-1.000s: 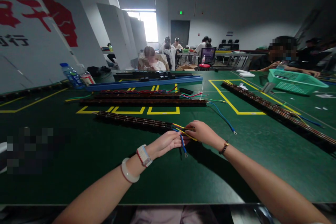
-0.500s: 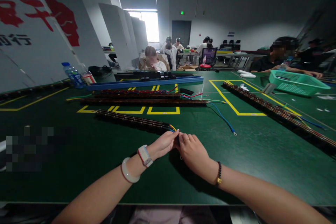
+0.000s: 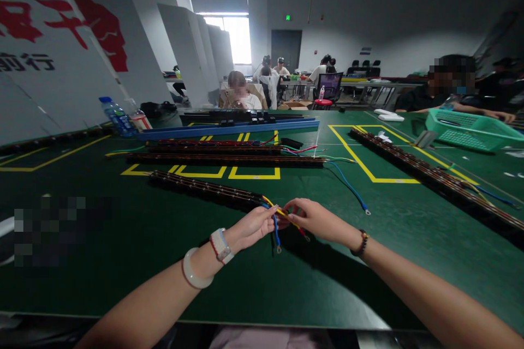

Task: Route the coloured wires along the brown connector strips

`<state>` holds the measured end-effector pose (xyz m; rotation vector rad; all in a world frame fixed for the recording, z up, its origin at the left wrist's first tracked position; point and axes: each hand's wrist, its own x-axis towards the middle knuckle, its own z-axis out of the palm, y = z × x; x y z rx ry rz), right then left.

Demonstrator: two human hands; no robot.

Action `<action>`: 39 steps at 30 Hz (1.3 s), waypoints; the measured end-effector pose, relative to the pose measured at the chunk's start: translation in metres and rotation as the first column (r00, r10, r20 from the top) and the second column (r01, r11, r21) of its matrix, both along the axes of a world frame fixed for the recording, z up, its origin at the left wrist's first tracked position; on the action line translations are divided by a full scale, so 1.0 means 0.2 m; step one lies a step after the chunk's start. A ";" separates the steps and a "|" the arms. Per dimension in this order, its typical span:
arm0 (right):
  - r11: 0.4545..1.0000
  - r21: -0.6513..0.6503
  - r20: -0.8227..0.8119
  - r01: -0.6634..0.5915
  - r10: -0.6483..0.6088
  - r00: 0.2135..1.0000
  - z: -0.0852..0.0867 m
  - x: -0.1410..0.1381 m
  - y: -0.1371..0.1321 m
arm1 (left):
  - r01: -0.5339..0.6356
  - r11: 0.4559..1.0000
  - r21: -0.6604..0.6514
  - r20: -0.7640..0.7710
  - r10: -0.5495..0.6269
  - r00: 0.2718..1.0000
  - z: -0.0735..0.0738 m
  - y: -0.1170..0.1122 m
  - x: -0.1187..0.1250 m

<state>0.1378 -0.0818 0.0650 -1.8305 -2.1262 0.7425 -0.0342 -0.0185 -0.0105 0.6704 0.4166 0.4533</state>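
Note:
A long dark strip (image 3: 204,187) lies on the green table (image 3: 143,240), running from the left toward my hands. Coloured wires (image 3: 277,221) leave its near end: blue, yellow and red, with small terminals at their tips. My left hand (image 3: 251,227) pinches the wires close to the strip's end. My right hand (image 3: 317,220) holds the same bundle from the right, fingers closed on the yellow and red wires. The blue wire hangs down between my hands.
More long strips (image 3: 225,159) and a blue rail (image 3: 229,128) lie further back inside yellow floor-tape marks. Another strip (image 3: 429,174) runs along the right. A green basket (image 3: 470,130) stands far right beside a seated person. Bottles (image 3: 117,117) stand at the left. People sit behind.
My right hand drew in close against my left half a second ago and has now moved back out to the right, spreading the wires again. The view shifted slightly.

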 end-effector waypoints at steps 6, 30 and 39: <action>0.982 -0.178 -0.015 0.058 -0.061 0.998 -0.03 0.03 0.02 | -0.042 0.999 0.000 -0.052 0.042 0.998 0.02 -0.01 0.00; 0.962 0.240 0.596 -0.128 -0.043 0.802 -0.10 0.21 0.45 | 0.012 0.998 -0.067 -0.089 -0.018 0.996 0.03 0.01 -0.02; 0.960 0.234 0.546 -0.154 0.001 0.838 -0.16 0.22 0.55 | 0.025 0.997 -0.080 -0.071 -0.030 0.997 0.02 0.02 -0.01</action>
